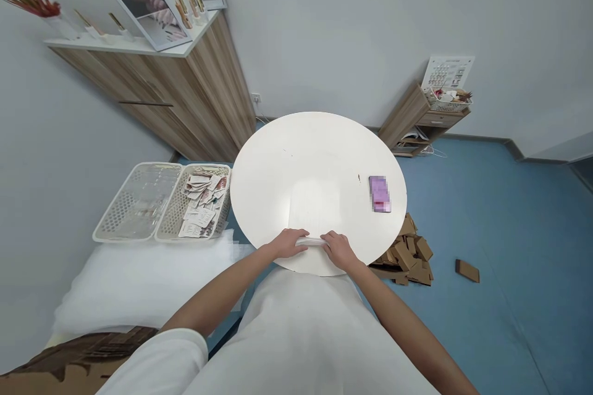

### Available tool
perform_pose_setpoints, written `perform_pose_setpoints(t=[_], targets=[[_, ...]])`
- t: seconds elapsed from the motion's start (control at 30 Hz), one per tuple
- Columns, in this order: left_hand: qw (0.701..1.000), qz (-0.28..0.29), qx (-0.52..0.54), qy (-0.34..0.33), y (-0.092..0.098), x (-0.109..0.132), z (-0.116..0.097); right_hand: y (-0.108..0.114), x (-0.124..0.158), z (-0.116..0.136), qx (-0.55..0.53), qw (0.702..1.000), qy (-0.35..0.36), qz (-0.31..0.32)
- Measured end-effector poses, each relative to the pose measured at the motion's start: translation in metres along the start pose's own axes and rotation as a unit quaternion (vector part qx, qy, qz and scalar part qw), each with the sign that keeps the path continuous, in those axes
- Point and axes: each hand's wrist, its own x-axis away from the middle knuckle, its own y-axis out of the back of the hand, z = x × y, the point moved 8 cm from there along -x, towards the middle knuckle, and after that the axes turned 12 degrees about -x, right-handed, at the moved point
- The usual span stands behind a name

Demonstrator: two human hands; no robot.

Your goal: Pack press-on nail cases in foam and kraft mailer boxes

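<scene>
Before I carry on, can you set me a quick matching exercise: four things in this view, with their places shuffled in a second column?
Things
1. white strip
2. purple item
3. lone brown cardboard piece
4. packets

Places
A. on the blue floor, apart from the cardboard pile
B. in the white basket left of the table
C. between the left hand and the right hand
D. on the right side of the table

Pairs: 1-C, 2-D, 3-A, 4-B
</scene>
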Motion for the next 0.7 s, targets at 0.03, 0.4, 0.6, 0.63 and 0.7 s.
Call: perform_pose_setpoints(t=[0.03,0.4,0.6,0.63,0.7], targets=[[1.000,0.002,0.015,0.006,-0.001,0.000,0.004,0.001,-0.001,-0.001,-0.009,1.000,-0.001,-0.004],[0.976,0.049,0.176,0.122,-0.009,-0.022,0.041,0.015,-0.031,-0.035,-0.156,0.984,-0.084,0.011],[0.958,0.064,0.170,0.224,-0.017,-0.025,0.069,0.005,-0.049,-0.052,-0.132,0.982,-0.124,0.051],[0.957,0.064,0.154,0.236,-0.017,-0.024,0.073,0.004,-0.051,-0.055,-0.125,0.983,-0.128,0.049],[0.958,0.066,0.121,0.250,-0.017,-0.024,0.078,0.003,-0.053,-0.059,-0.113,0.984,-0.132,0.035]])
